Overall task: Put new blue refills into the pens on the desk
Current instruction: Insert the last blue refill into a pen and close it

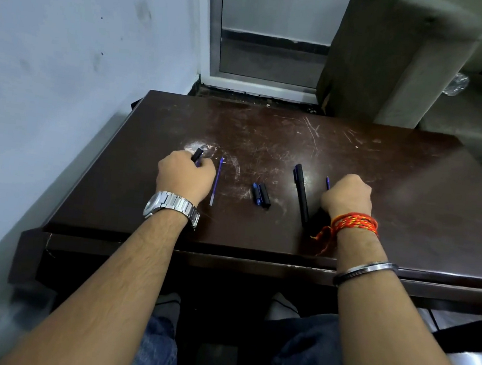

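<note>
The left hand (pixel 185 173) is curled round a black pen part (pixel 197 154), whose end pokes out past the knuckles. Just right of that grip a loose refill (pixel 215 184) lies on the desk (pixel 410 200). Further right, between the hands, sit two short pieces (pixel 260 195), then a pen (pixel 301 194) just left of the right hand (pixel 347 195), which is closed on a thin blue-tipped stick (pixel 328 183), likely another refill. I judge no pen refilled yet; nearly all the work is left
</note>
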The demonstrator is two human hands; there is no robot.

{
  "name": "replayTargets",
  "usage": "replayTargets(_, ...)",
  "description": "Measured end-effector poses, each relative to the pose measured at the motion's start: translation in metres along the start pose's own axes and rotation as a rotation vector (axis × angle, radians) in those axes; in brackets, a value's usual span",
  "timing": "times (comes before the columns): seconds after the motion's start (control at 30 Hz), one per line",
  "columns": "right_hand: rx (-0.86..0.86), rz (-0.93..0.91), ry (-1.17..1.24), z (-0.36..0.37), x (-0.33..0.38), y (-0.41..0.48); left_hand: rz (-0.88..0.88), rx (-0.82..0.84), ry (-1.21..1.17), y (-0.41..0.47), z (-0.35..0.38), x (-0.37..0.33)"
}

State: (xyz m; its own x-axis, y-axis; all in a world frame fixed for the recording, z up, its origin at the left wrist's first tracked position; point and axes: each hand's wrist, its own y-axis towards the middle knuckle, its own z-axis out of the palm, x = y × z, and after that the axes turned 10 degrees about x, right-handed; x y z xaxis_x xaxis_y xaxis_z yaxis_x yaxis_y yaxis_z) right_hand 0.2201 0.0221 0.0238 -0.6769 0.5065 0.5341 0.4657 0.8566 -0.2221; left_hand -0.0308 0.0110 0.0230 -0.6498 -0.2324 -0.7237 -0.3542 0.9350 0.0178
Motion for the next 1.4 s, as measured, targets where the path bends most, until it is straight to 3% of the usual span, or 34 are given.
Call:
replayTargets(0.13, -0.005, -0.032, 0.01, 0.002, 0.004, -0.004, 0.113, 0.041, -0.139, -0.002, 0.005, -0.003)
replayTargets(0.23, -0.048, -0.168, 0.052, 0.003, 0.013, -0.008, 0.272, 0.178, -0.25, -0.006, 0.011, -0.008)
replayTargets(0.33, -0.111, -0.364, 0.24, 0.005, 0.032, -0.019, 0.325, 0.366, -0.426, -0.011, 0.022, -0.012)
replayTargets(0.47, -0.069, -0.504, 0.515, 0.015, 0.052, -0.039, 0.371, 0.447, -0.489, -0.016, 0.03, -0.012)
replayTargets(0.77, 0.056, -0.618, 0.851, 0.02, 0.06, -0.051, 0.423, 0.472, -0.514, -0.021, 0.029, -0.013)
replayTargets(1.17, 0.04, -0.706, 1.012, 0.017, 0.061, -0.054, 0.408, 0.465, -0.458, -0.02, 0.03, -0.01)
replayTargets(1.4, 0.107, -0.694, 0.924, 0.022, 0.06, -0.052, 0.432, 0.456, -0.466, -0.02, 0.029, -0.01)
